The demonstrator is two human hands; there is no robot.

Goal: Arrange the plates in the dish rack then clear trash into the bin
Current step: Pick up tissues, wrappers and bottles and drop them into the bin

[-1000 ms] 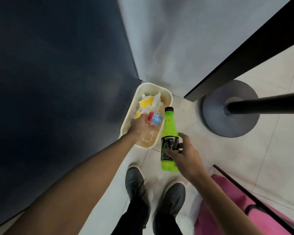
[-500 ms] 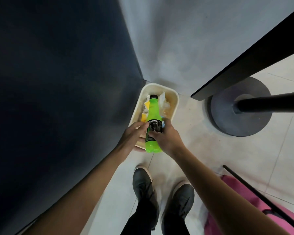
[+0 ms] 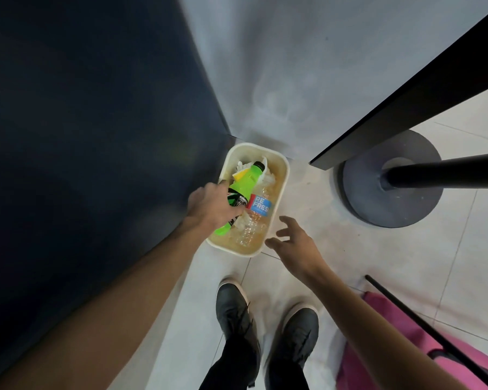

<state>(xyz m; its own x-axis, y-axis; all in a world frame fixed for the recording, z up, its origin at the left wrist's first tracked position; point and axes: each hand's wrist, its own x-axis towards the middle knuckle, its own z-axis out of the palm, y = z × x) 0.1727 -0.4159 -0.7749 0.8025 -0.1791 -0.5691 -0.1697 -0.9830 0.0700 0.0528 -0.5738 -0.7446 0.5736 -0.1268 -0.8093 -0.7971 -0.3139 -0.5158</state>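
Cream in colour, the bin (image 3: 284, 190) stood on the tiled floor (image 3: 378, 263), in the corner between a dark wall (image 3: 82, 136) and a pale one. The left hand (image 3: 212, 206) had its grip curled round the labelled middle of a green bottle (image 3: 244, 185). The bottle slanted across the bin's left side, black cap toward the far end and base over the near left rim. The right hand (image 3: 296, 243) hung just beside the bin's near right corner, its grip slack, fingers spread, holding nothing. Inside the bin lay a clear bottle (image 3: 251, 220) with a red and blue label, white paper (image 3: 268, 178) and a yellow scrap (image 3: 240, 173). Two dark shoes (image 3: 234, 308) stood near the bin. A round stand base (image 3: 392, 204) sat to the right, with a pink bag (image 3: 400, 327) nearer.
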